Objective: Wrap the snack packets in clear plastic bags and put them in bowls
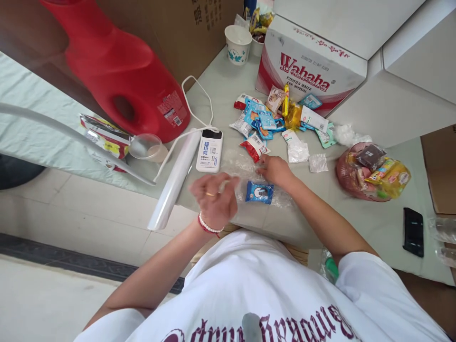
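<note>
My left hand point(215, 199) is raised over the table's front edge, its curled fingers smeared by motion. I cannot tell whether it holds anything. Across from it, my right hand point(274, 171) is closed, fingertips bent down at the edge of a clear plastic film point(240, 164). What those fingers hold, if anything, is hidden. A small blue snack packet point(259, 192) lies on the film between my hands. Just beyond my right fingertips is a red-and-white packet point(254, 147). A pile of blue snack packets point(265, 121) lies behind it.
Left are a white power bank point(209, 151) with a cable, a roll of film point(174, 183), a plastic cup point(147, 147) and a large red jug point(128, 71). A Wahaha carton point(309, 66) and paper cup point(238, 45) stand behind. Right are a wrapped snack bundle point(370, 173) and phone point(413, 232).
</note>
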`<state>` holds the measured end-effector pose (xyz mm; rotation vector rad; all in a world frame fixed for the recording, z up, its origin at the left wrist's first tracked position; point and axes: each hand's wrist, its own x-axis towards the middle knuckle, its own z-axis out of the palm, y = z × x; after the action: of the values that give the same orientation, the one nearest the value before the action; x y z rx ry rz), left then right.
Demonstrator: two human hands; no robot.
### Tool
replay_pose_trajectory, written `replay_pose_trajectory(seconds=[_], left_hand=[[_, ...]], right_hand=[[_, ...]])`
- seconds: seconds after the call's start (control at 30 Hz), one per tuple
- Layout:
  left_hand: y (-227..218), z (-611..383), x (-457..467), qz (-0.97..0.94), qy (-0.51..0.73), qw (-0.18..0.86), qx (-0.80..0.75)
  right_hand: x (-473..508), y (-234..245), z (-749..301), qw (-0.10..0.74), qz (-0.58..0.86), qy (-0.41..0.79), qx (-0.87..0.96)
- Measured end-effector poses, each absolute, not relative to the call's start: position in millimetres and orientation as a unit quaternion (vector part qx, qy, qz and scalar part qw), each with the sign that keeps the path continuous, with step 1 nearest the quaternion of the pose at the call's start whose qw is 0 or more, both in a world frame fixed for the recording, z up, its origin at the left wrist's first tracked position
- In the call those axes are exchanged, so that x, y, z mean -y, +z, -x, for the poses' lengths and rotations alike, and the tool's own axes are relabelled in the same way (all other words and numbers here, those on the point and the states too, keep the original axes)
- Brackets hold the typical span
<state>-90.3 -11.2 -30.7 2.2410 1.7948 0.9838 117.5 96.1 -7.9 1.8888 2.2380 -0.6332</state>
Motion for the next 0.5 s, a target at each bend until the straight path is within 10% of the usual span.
replay_pose_trajectory(seconds=[0.3,0.5], left_hand=[[-34,60,0,-0.865,0.166,0.137,-0.453],[-45,66,4,-0.834,0.198,0.152,-0.492]], right_hand=[[-86,3,-146,-0.149,-0.494,-0.352,-0.781],[-20,-1,-146,-0.097,-0.391,-0.182,-0.897]])
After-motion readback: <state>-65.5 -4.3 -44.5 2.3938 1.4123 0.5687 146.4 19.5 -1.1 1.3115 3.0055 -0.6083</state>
